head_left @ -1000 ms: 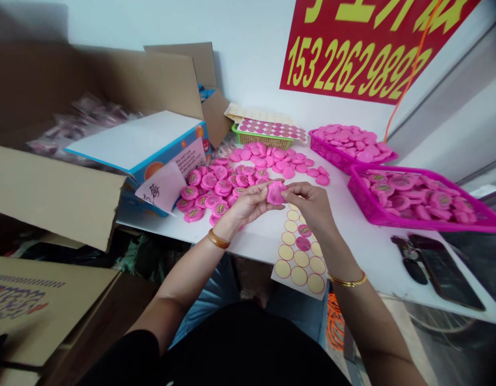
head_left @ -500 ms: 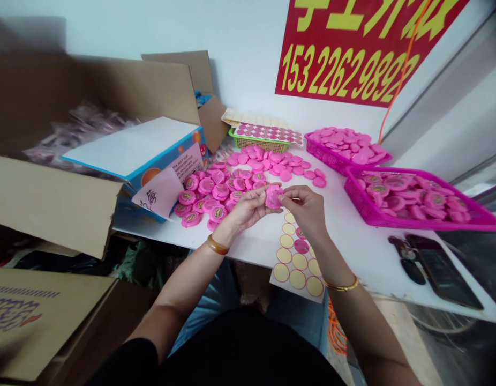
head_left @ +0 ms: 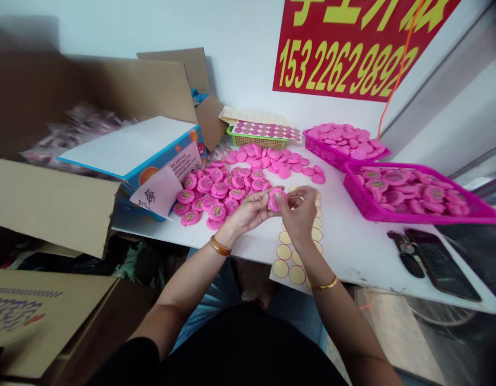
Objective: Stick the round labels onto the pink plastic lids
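Above the table's front edge, my left hand (head_left: 253, 209) grips a small round pink plastic case (head_left: 274, 200) by its rim, with thumb and fingers closed on it. From the other side my right hand (head_left: 301, 215) presses its thumb onto the case's face, its fingers curled behind; part of the face is covered. Partly under my right wrist lies a sticker sheet (head_left: 283, 252) showing rows of cream circles where stickers are gone. Left of my hands is a pile of pink cases with printed labels (head_left: 219, 190). Behind it, plain pink cases (head_left: 274, 156) are spread out.
Two magenta baskets (head_left: 362, 215) full of pink cases stand at the right. A green basket (head_left: 258, 142) with sticker sheets sits by the wall. Phone (head_left: 446, 268) and keys (head_left: 408, 252) lie front right; a blue-edged box (head_left: 163, 155) and cardboard carton (head_left: 51, 198) occupy the left.
My right hand has shifted slightly, and its thumb now lies on the case's face instead of pinching at the edge. The pink stickers seen beside my right wrist no longer show. The view tilted slightly.
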### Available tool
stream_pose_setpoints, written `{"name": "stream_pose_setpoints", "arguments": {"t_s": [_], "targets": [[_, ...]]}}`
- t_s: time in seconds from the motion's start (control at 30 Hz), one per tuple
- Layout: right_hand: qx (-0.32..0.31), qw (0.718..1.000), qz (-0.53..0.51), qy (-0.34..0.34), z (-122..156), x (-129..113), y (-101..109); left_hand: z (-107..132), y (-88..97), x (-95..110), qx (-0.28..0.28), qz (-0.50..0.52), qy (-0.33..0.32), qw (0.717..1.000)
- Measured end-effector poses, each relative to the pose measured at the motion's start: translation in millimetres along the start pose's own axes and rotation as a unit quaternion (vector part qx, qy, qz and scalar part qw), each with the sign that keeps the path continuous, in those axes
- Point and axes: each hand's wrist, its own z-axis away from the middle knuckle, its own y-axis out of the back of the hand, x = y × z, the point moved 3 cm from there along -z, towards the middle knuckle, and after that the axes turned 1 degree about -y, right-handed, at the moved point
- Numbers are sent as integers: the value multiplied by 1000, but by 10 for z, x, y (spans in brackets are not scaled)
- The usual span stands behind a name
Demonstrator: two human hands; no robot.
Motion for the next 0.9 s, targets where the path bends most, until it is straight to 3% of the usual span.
{"name": "stream_pose_setpoints", "arguments": {"t_s": [0.1,0.17,0.23,0.3,0.37,0.4,0.47,0.57,0.63,0.7,0.8,0.9], "targets": [[-11,1000,-11,-24,-47,159,70,8,29,8,-7,-56,31,998],[-29,999,16,-41,-95,331,202,13,105,85,15,-159,49,986],[-43,995,59,-64,-108,535,401,23,216,191,60,-325,51,942],[-96,983,144,-68,-47,715,596,44,299,264,116,-480,17,869],[-165,957,232,-54,97,829,742,80,294,222,159,-559,-40,813],[-188,944,267,-51,191,860,795,99,257,145,170,-568,-61,803],[-213,924,312,-53,398,873,855,114,144,-96,175,-549,-51,816],[-198,922,330,-47,675,813,860,69,-29,-475,205,-460,62,862],[-162,933,319,-43,806,770,851,-1,-111,-619,220,-374,133,891],[-125,942,306,-50,895,747,849,-85,-161,-675,192,-311,195,910],[-88,956,272,-71,954,734,859,-168,-195,-680,101,-322,267,903],[-68,974,207,-55,907,693,889,-185,-220,-659,73,-337,247,906]]}}
